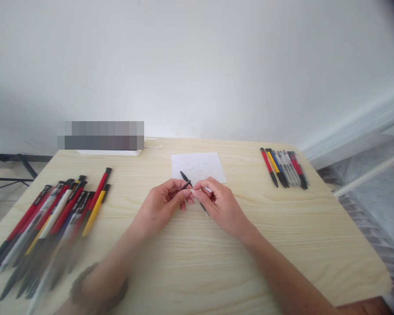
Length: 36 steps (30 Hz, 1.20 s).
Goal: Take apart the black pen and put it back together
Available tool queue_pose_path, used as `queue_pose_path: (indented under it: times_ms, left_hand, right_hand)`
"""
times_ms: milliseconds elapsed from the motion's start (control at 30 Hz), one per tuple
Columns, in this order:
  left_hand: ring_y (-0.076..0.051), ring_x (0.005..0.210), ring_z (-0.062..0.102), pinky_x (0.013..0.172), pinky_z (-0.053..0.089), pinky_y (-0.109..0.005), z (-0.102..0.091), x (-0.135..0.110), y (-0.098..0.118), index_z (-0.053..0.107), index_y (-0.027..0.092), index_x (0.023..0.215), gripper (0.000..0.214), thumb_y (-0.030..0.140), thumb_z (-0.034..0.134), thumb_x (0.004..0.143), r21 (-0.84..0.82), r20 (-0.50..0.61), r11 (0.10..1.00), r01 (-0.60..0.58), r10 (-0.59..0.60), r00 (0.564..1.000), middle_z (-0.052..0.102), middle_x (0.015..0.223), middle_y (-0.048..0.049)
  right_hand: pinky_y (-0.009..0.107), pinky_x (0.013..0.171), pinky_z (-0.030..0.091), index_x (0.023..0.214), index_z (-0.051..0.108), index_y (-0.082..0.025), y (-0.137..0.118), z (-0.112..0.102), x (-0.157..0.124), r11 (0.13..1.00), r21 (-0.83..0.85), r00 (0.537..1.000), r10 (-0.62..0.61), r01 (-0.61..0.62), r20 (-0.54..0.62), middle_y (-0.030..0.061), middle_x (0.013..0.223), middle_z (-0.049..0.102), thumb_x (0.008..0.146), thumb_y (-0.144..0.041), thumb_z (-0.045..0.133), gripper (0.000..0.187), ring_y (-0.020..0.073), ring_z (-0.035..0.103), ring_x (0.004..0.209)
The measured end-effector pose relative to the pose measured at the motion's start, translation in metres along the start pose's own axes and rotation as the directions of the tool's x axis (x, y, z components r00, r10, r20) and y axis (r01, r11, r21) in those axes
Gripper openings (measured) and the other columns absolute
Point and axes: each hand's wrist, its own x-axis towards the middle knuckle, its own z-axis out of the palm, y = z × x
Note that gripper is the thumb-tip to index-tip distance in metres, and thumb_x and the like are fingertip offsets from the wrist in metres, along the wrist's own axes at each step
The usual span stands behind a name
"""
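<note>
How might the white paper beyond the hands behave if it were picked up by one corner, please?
The white paper would probably flop, since it looks like a thin single sheet. It is likely light for its size, and might slide easily when pushed, as it lies flat on the smooth-looking tabletop.

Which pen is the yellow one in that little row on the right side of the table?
The slim yellow pen with a black tip, second from the left, between a red pen and a blue pen.
</note>
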Motion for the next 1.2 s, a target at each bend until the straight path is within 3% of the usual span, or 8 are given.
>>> queue_pose_path:
  times_ms: [133, 367, 667, 1033, 1200]
  left_hand:
    - [-0.012, 0.062, 0.057, 0.062, 0.046, -0.025, -0.004, 0.001, -0.005, 0.057, 0.014, 0.088, 0.021, 0.028, 0.063, 0.075, -0.053, 0.022, 0.998, 0.017, -0.016, 1.0, 0.065, 0.072, -0.0017]
    - [-0.014, 0.073, 0.062, 0.074, 0.049, -0.026, -0.004, -0.001, -0.007, 0.062, 0.016, 0.089, 0.021, 0.026, 0.067, 0.071, -0.03, -0.026, 0.998, 0.059, -0.06, 0.998, 0.069, 0.078, -0.0018]
    - [-0.014, 0.063, 0.062, 0.068, 0.05, -0.025, -0.005, -0.003, -0.004, 0.07, 0.019, 0.093, 0.023, 0.029, 0.064, 0.073, 0.143, -0.005, 0.988, 0.051, -0.05, 0.999, 0.07, 0.07, -0.0005]
    - [-0.01, 0.06, 0.061, 0.061, 0.053, -0.021, -0.004, -0.003, -0.005, 0.069, 0.017, 0.097, 0.029, 0.025, 0.068, 0.069, 0.051, -0.009, 0.997, 0.064, -0.064, 0.998, 0.071, 0.071, 0.0004]
    - [-0.011, 0.059, 0.062, 0.059, 0.053, -0.02, -0.006, -0.001, -0.006, 0.067, 0.015, 0.094, 0.026, 0.027, 0.067, 0.071, 0.057, 0.002, 0.995, 0.077, -0.077, 0.997, 0.069, 0.067, 0.001]
  right_hand:
    - [0.022, 0.051, 0.035, 0.088, 0.055, -0.019, 0.003, 0.001, -0.001, 0.996, 0.077, 0.999, 0.053, -0.053, 0.007, -0.0007, 0.069, 0.055, 0.087, -0.035, 0.044, 0.02, 0.0093, 0.042, 0.054]
    - [0.022, 0.053, 0.034, 0.086, 0.056, -0.019, 0.001, -0.006, 0.0, 0.999, -0.03, 0.999, 0.031, -0.03, 0.036, -0.0018, 0.066, 0.05, 0.087, -0.033, 0.044, 0.018, 0.0095, 0.041, 0.056]
    - [0.022, 0.057, 0.034, 0.087, 0.056, -0.018, 0.001, -0.01, 0.0, 0.997, -0.071, 0.991, -0.01, 0.02, 0.135, -0.0013, 0.072, 0.05, 0.088, -0.026, 0.043, 0.016, 0.0094, 0.045, 0.061]
    - [0.022, 0.06, 0.035, 0.09, 0.058, -0.018, 0.003, -0.008, 0.001, 0.998, -0.044, 0.995, -0.035, 0.039, 0.089, -0.0012, 0.075, 0.053, 0.088, -0.025, 0.044, 0.016, 0.0089, 0.046, 0.064]
    - [0.021, 0.051, 0.031, 0.09, 0.056, -0.019, 0.006, -0.005, 0.0, 0.998, 0.016, 0.994, 0.059, -0.061, 0.096, -0.0034, 0.065, 0.048, 0.088, -0.032, 0.043, 0.018, 0.0081, 0.038, 0.053]
